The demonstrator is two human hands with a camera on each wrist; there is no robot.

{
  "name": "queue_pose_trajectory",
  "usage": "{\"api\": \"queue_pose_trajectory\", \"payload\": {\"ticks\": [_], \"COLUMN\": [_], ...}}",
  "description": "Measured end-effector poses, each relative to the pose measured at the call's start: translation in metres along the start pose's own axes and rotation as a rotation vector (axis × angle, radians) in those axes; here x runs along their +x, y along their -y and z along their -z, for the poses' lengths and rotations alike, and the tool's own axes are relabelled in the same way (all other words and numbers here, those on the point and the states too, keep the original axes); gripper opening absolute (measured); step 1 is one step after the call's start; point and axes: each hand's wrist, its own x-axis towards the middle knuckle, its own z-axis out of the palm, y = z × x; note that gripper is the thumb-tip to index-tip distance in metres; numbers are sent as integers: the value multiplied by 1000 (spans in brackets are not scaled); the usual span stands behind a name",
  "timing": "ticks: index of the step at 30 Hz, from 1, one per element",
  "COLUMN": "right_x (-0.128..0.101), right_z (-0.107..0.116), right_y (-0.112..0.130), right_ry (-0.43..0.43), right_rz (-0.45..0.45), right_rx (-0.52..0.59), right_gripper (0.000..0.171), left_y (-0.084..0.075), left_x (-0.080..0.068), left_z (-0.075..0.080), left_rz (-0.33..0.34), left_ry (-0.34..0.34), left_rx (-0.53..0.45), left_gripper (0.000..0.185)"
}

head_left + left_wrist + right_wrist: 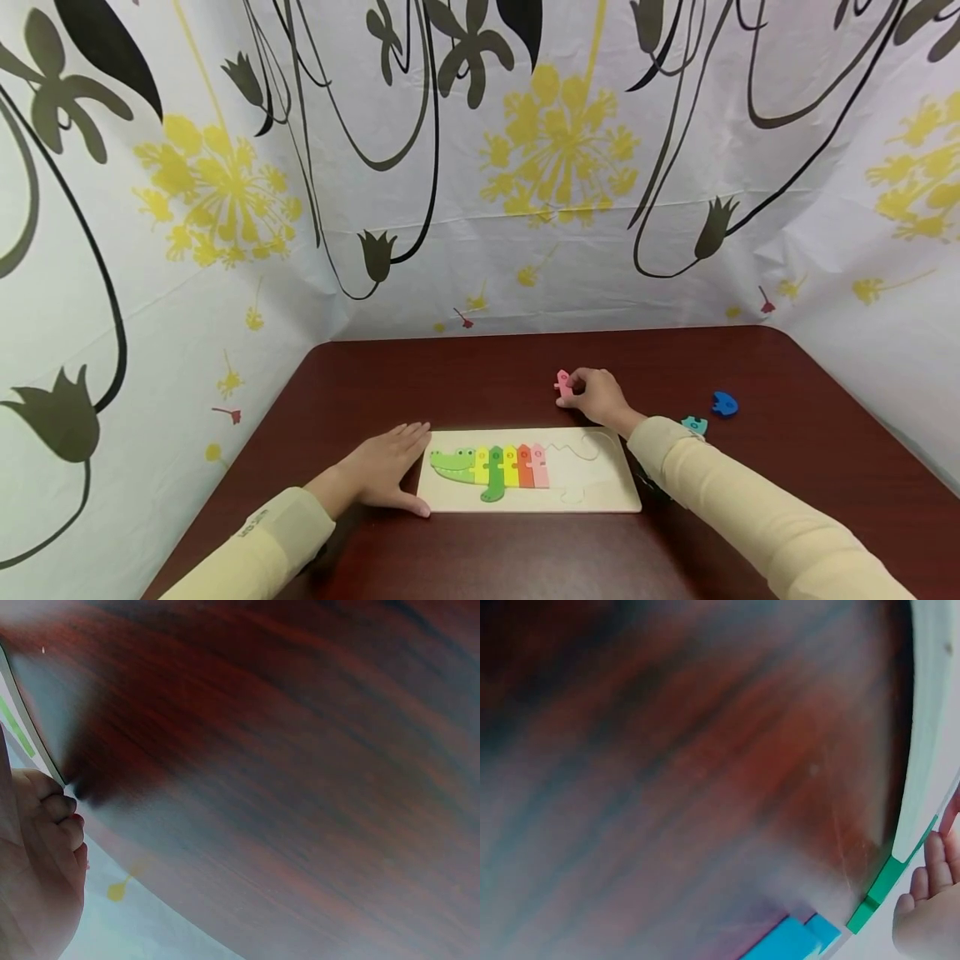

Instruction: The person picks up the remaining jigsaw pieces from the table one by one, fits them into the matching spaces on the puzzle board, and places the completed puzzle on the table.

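Observation:
A wooden crocodile puzzle board [600, 493] lies on the table, with the head and several coloured body pieces in its left part. Its right part shows bare outlines. My left hand [388, 468] rests at the board's left edge, fingers straight and thumb by the lower corner. In the left wrist view this hand [49, 855] touches the board's edge. Beyond the board's far edge, my right hand [598, 395] pinches a pink puzzle piece [562, 382] between thumb and fingers. In the right wrist view the right hand [934, 892] is partly cut off and the pink piece is hidden.
Right of the board lie a teal puzzle piece [694, 425], partly behind the right sleeve, and a blue puzzle piece [724, 404]. The dark red-brown table [450, 375] has rounded far corners. A white floral cloth [465, 192] hangs around it.

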Motion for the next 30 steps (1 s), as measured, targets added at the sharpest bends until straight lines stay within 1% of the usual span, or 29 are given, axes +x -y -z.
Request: {"api": "queue_pose_trajectory", "payload": {"ticks": [8,15,22,30], "right_x": [-1,-1,-2,-1], "right_z": [2,5,9,12], "right_y": [0,1,2,5], "right_ry": [16,24,27,46], "right_rz": [18,42,48,35], "right_rx": [53,105,124,132], "right_gripper": [33,32,32,34], "left_y": [-1,-1,-1,-1], "left_x": [0,0,0,0], "left_z": [0,1,1,1], "left_rz": [8,14,17,26], "left_ry": [14,12,13,17], "left_rx": [-1,-10,-10,-8], "left_gripper": [118,118,118,119]}}
